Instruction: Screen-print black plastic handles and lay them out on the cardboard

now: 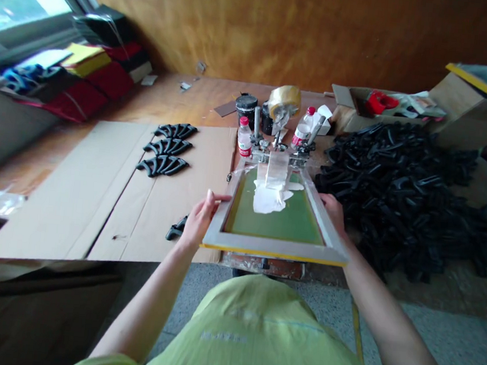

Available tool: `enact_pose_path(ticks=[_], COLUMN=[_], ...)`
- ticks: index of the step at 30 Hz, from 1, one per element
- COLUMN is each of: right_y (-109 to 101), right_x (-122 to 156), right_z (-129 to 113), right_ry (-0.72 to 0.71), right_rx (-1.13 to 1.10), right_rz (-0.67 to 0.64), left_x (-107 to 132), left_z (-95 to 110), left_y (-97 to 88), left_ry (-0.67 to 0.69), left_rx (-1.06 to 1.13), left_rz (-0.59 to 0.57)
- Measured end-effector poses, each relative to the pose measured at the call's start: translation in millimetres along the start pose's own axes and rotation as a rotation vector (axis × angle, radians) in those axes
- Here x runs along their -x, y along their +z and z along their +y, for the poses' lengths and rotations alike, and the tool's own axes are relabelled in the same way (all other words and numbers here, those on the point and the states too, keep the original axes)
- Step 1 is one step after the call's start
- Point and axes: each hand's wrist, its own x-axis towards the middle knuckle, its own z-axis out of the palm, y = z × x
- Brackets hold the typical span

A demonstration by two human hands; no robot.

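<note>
At the near edge of the tabletop (170, 92), the left hand (200, 217) and right hand (333, 211) curl over opposite rails of a hinged silkscreen frame (274, 247); it looks light and stiff, best held by its rails, clear of the delicate inked mesh (273, 227).

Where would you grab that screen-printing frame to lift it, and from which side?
Probably by the near rail of the screen-printing frame, coming from the front with fingers under its edge. The far end sits in metal hinge clamps, so the near end looks like the free one, and the rail keeps fingers off the white ink on the mesh.
</note>
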Motion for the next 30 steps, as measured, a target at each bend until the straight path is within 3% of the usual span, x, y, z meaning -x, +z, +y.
enact_pose_path(ticks=[4, 7, 9, 14, 18, 21, 23, 26, 30], right_y=[4, 23, 35, 45, 29, 19, 18, 25, 32], right_x=[-38, -54, -55, -23, 11, 13, 5, 2, 22], right_z=[-25, -62, -79, -89, -88, -88, -89, -91, -88], right_ry=[-0.051, -0.176, -0.209, -0.199, -0.379, -0.456, -0.437, -0.389, -0.446], right_rx=[0.023, 0.104, 0.157, 0.198, 0.159, 0.111, 0.114, 0.154, 0.142], right_rz=[0.016, -0.134, -0.274, -0.531, -0.635, -0.711, -0.719, -0.614, -0.564], left_x=[7, -2, -7, -7, -5, -3, -3, -2, -1], left_z=[-75, -116, -129, -129, -124, -123, -121, -118, -115], left_y=[-4.9, -4.1, -4.2, -2.7, 0.2, 0.7, 0.7, 1.2, 2.2], left_ry=[-0.130, -0.144, -0.140, -0.194, -0.230, -0.224, -0.216, -0.226, -0.243], left_rx=[-0.092, -0.138, -0.176, -0.156, -0.105, -0.106, -0.123, -0.140, -0.131], left_rz=[-0.031, -0.020, 0.007, 0.037, 0.067, 0.058, 0.056, 0.072, 0.088])
